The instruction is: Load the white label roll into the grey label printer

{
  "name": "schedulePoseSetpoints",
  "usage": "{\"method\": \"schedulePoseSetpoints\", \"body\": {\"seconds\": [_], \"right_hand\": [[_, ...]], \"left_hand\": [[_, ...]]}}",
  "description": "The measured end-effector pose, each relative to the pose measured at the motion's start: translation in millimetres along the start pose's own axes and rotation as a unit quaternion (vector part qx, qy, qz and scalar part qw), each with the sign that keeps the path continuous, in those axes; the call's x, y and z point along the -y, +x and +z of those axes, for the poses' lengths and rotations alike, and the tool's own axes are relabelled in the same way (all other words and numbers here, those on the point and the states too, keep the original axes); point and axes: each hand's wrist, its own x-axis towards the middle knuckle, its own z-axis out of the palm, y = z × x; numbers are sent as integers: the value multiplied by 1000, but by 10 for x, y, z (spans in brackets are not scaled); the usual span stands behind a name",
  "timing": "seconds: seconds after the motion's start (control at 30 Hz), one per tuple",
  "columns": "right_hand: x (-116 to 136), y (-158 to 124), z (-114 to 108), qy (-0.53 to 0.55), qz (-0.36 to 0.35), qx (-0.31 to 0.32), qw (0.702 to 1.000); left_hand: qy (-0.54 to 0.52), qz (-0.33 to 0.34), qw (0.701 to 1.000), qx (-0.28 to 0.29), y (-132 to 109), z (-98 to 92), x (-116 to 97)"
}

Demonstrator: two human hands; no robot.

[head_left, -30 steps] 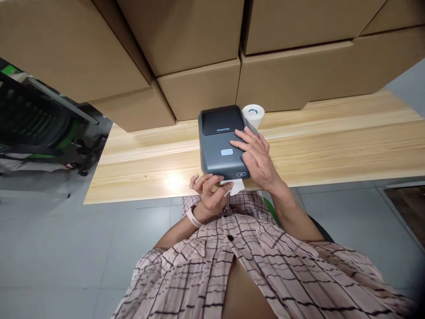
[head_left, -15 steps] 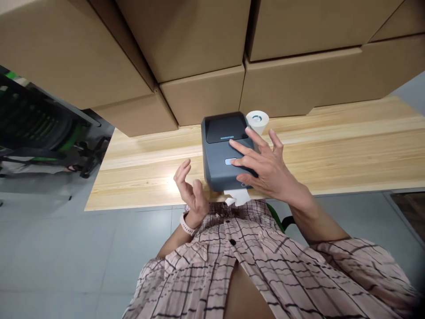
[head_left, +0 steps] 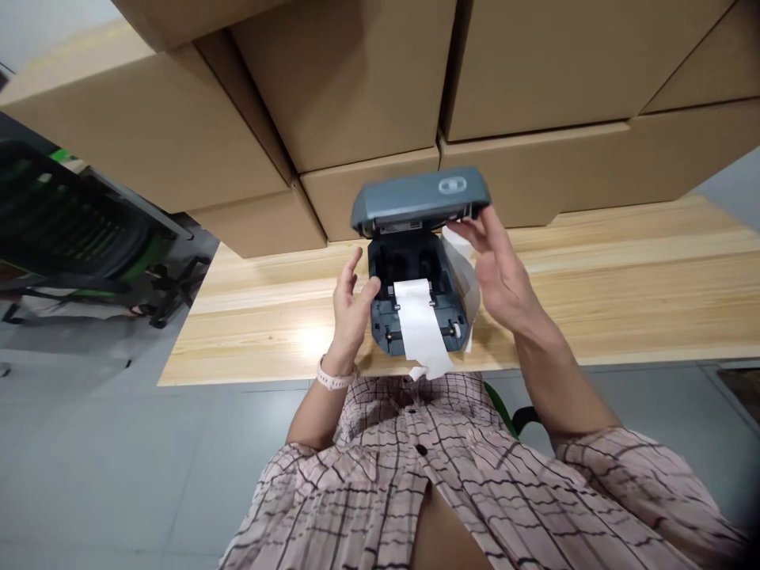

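Observation:
A dark grey label printer (head_left: 384, 317) sits on the wooden table with its lid (head_left: 416, 190) raised and tilted back. From the dark bay inside, a strip of white label paper (head_left: 420, 324) runs over the front edge and ends torn and crumpled. My right hand (head_left: 502, 273) grips the lid's right corner, thumb and fingers around the edge. At the printer's left wall is my left hand (head_left: 352, 305), fingers apart, thumb at the rim. Partly behind the right hand, a white paper roll (head_left: 457, 240) stands beside the printer, its loose end hanging along the right side.
Large cardboard boxes (head_left: 368, 186) line the back of the wooden table (head_left: 594, 293), right behind the lid. A dark chair (head_left: 65, 214) with green parts stands on the floor to the left. The table's front edge runs close to my body.
The printer lid has swung up, exposing the bay and the paper strip. My right hand went from the lid's top to its right corner; my left hand moved up against the printer's side.

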Motion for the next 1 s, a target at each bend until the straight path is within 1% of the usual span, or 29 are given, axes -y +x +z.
{"method": "schedulePoseSetpoints", "body": {"seconds": [0.1, 0.2, 0.3, 0.33, 0.37, 0.4, 0.43, 0.47, 0.5, 0.53, 0.57, 0.63, 0.67, 0.73, 0.77, 0.83, 0.9, 0.93, 0.97, 1.0], "right_hand": [[-86, 432, -40, -37, -1, -16, 999], [-78, 714, -32, -93, -6, -42, 995], [24, 758, 57, -167, -26, -110, 980], [64, 728, 99, -192, -38, -124, 973], [98, 687, 142, -207, -50, -116, 970], [123, 640, 183, -207, -58, -78, 973], [135, 595, 220, -193, -62, -13, 979], [134, 558, 251, -173, -64, 67, 981], [121, 531, 277, -154, -64, 149, 975], [99, 515, 296, -144, -67, 218, 963], [71, 511, 311, -142, -73, 271, 949], [10, 533, 326, -150, -88, 335, 926], [-17, 555, 327, -150, -90, 355, 918], [-53, 615, 303, -132, -83, 378, 913], [-63, 646, 271, -108, -76, 384, 914], [-70, 691, 145, -21, -62, 395, 916], [-80, 673, -81, 88, -46, 402, 910], [-97, 630, -228, 140, -37, 392, 908], [-125, 560, -391, 183, -26, 370, 911], [-167, 466, -560, 213, -10, 335, 918]], "left_hand": [[-9, -64, 995, 76, 249, -5, 130], [-38, -93, 988, 115, 349, 10, 264], [-48, -88, 987, 128, 357, 22, 333], [-47, -83, 987, 130, 355, 23, 342], [-46, -80, 987, 134, 354, 22, 346], [-46, -77, 987, 135, 357, 21, 349], [-46, -77, 987, 135, 362, 19, 352], [-47, -77, 987, 134, 370, 17, 356], [-49, -76, 987, 136, 379, 14, 362], [-50, -73, 986, 139, 389, 10, 368], [-51, -68, 986, 144, 399, 3, 373], [-51, -52, 985, 159, 410, -20, 382], [-52, -44, 984, 165, 411, -36, 385], [-61, -35, 982, 173, 404, -73, 387], [-67, -34, 982, 175, 397, -90, 389], [-78, -35, 980, 180, 381, -116, 392], [-81, -35, 980, 179, 369, -126, 398], [-79, -33, 981, 176, 365, -125, 402], [-76, -31, 982, 172, 363, -122, 407], [-73, -28, 983, 168, 361, -118, 412]]}}
